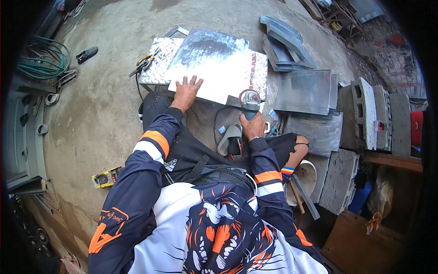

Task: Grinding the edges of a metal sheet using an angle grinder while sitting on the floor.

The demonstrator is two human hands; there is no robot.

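Observation:
In front of me a shiny sheet of metal point(207, 61) lies slantwise on a low table topped with diamond-patterned plate point(260, 73). My left hand point(185, 92) rests on the near left part of the sheet, open with its fingers spread. In my right hand point(253, 126) is an angle grinder point(251, 106), gripped by its body. The grinder's disc end is at the sheet's near right corner; whether the disc touches the metal, I cannot tell. A pair of pliers or snips with yellow-and-black handles point(145, 63) lies on the table's left end.
Bent metal channels point(286, 44) and flat metal sheets point(303, 91) lie to the right, beside concrete hollow blocks point(364, 109). Sandals point(229, 139) and a cord are below the table. A coiled green hose point(43, 59) and a shoe point(87, 55) are at the left, a yellow case point(106, 178) nearer.

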